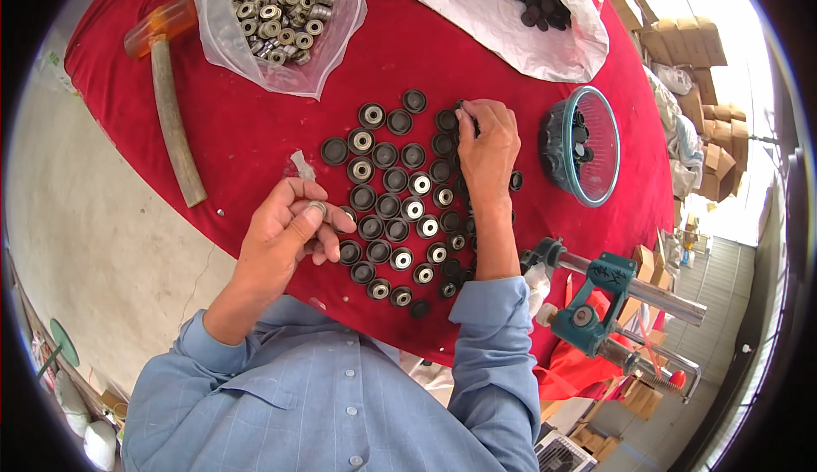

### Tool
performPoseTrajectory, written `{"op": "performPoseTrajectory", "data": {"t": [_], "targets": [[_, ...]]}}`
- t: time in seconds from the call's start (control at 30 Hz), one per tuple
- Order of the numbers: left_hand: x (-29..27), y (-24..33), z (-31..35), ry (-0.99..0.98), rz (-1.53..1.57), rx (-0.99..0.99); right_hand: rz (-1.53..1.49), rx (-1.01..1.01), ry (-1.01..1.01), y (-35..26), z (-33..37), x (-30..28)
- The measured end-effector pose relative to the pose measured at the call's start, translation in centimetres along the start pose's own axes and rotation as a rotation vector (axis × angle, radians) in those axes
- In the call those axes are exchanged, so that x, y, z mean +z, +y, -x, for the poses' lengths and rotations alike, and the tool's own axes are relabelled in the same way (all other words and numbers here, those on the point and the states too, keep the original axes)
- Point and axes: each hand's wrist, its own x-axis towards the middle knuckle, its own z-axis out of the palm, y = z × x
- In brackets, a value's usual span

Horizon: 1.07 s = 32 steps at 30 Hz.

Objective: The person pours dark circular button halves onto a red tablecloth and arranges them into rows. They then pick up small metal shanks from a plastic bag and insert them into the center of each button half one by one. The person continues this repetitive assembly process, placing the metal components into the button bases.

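Pinched between thumb and forefinger of my left hand [285, 225] is a small metal ball bearing [317, 205]. Another shiny ring shows beside its curled fingers, partly hidden. My right hand [491, 142] reaches over the far right of the spread of black round cups, its fingers closed on a black cup [460, 104] that they mostly cover. Many cups stand in rough rows on the red cloth [281, 131]. Some hold a bearing in the middle, like the cup with a bearing [413, 209]; others, such as the bare cup [385, 154], hold none. My right wrist hides part of the rows.
At the back stand a clear bag of bearings [340, 42] and a white sack [502, 46] with black round pieces. A clear bowl [568, 184] sits at the right, near a green hand press [600, 297]. A curved stick [174, 123] and an orange tube [160, 25] lie left.
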Motion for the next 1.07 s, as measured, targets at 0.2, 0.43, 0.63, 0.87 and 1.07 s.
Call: {"op": "performPoseTrajectory", "data": {"t": [0.2,0.43,0.63,0.87,1.07], "targets": [[-1.1,1.4,-0.1,0.065,-0.151,0.070,0.265,-0.055,-0.048,-1.5,1.9,-0.8],[-1.5,4.4,0.2,0.099,-0.358,0.292,0.389,-0.075,-0.098,-1.8,3.0,-0.9],[-0.7,10.9,-4.2,0.137,-1.076,0.799,0.184,0.092,-0.121,-0.7,3.1,-3.4],[-4.4,16.2,-15.5,0.340,-1.956,0.962,-0.203,0.286,0.091,-6.3,8.9,-11.8],[-2.4,18.1,-14.1,0.371,-1.629,1.310,-0.188,0.305,0.225,-7.7,17.8,-13.9]]}}
